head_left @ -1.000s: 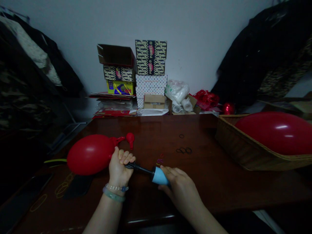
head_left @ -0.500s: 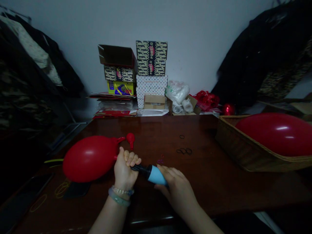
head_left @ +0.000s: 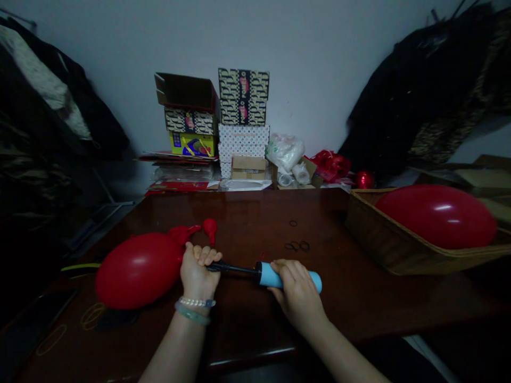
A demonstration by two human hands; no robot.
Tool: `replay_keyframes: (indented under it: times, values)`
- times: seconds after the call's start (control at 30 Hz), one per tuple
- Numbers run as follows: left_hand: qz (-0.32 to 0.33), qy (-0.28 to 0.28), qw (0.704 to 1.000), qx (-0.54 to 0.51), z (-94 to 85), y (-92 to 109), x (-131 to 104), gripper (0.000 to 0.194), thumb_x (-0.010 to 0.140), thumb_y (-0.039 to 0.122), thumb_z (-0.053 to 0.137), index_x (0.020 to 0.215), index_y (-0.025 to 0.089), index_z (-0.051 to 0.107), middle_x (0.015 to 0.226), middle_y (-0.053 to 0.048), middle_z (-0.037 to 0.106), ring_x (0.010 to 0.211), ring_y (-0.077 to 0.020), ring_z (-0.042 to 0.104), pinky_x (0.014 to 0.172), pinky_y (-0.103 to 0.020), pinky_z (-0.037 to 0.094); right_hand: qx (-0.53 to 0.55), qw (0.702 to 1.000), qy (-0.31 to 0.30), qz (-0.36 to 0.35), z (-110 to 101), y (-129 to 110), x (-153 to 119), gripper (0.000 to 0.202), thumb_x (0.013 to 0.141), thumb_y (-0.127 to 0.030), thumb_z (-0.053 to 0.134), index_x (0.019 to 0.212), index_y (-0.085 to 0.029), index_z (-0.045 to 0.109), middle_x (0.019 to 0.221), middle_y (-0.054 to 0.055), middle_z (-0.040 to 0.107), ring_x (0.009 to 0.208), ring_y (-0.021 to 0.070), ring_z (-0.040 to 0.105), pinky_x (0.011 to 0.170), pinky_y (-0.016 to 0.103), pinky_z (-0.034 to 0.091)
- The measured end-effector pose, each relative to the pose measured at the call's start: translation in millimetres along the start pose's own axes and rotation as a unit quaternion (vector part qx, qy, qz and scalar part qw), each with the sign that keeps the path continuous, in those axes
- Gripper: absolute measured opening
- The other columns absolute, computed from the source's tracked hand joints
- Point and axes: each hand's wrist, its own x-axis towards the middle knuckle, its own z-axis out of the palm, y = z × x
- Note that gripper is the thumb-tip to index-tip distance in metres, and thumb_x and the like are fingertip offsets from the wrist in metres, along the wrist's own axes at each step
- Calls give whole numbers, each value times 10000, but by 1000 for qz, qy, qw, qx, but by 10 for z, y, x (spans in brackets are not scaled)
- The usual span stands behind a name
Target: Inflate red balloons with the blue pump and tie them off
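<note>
My left hand (head_left: 200,270) is closed around the black nozzle end of a balloon pump, where the neck of an inflated red balloon (head_left: 138,270) meets it. The balloon lies to the left of that hand, just over the table. My right hand (head_left: 297,290) wraps the light blue barrel of the balloon pump (head_left: 269,275), whose thin black rod shows between the two hands. A small uninflated red balloon (head_left: 209,230) lies beyond my left hand, beside more limp red balloons (head_left: 184,232) behind the big one.
A wicker basket (head_left: 375,242) with a large red balloon (head_left: 437,215) stands at the right. Black rubber bands (head_left: 297,246) lie mid-table; yellow rubber bands (head_left: 91,316) and a dark phone-like slab (head_left: 38,314) lie at the left. Stacked boxes (head_left: 243,143) line the back wall.
My right hand has drawn the blue barrel to the right, away from my left hand, exposing the rod. The inflated balloon sits slightly lower and further left in view.
</note>
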Motion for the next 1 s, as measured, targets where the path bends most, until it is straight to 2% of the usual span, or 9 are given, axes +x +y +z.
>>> replay_keyframes:
  times: [0.1,0.23,0.4,0.53,0.63,0.73,0.9,1.0]
  values:
    - [-20,-13,1000,7,48,-109,-84,472,919,345,458,525,186,253,378,78,236,323,-63,273,416,-223,291,-28,999,-28,4,-116,-30,-83,339,755,-147,684,1068,-162,556,1023,98,614,931,267,545,815,423,457]
    - [-58,-36,998,10,107,-213,-252,463,904,318,493,528,188,255,384,80,244,326,-58,263,411,-216,280,-45,998,-50,12,-202,-184,-197,381,714,-193,733,1048,-155,553,974,84,606,887,254,531,787,398,450]
    - [-74,-39,996,24,65,-343,-451,481,891,358,522,522,187,264,383,78,243,332,-59,248,404,-217,272,-54,998,-37,21,-120,-370,-263,375,701,-206,750,1015,-177,547,926,67,600,861,242,536,769,381,450]
    - [-68,-36,996,36,9,-383,-462,486,880,382,536,524,188,268,390,79,246,334,-58,253,409,-221,284,-39,998,-40,26,-52,-375,-289,405,685,-196,765,1023,-183,542,928,59,598,862,243,538,770,386,450]
    - [-72,-32,996,45,11,-331,-393,486,874,389,542,527,189,268,395,80,253,332,-56,260,408,-221,283,-25,998,-41,27,-36,-347,-296,427,690,-220,770,1047,-189,539,951,62,601,881,245,545,785,391,452]
    - [-70,-35,996,51,23,-197,-298,483,880,370,536,526,190,261,391,82,250,327,-55,264,403,-219,277,-23,998,-45,25,-40,-339,-292,417,702,-239,763,1053,-192,543,955,63,605,891,244,556,803,396,455]
    - [-69,-44,995,48,4,80,-161,469,919,317,465,523,188,249,369,77,256,315,-57,274,401,-214,272,-2,997,-73,38,-74,-346,-306,462,670,-200,776,1076,-187,555,960,58,608,906,251,553,824,407,456]
    - [-79,-47,995,45,-24,141,-127,465,924,311,454,523,186,254,369,76,261,315,-59,279,404,-216,277,7,995,-84,47,-89,-343,-330,463,669,-180,771,1079,-194,558,961,55,602,906,249,550,829,408,457]
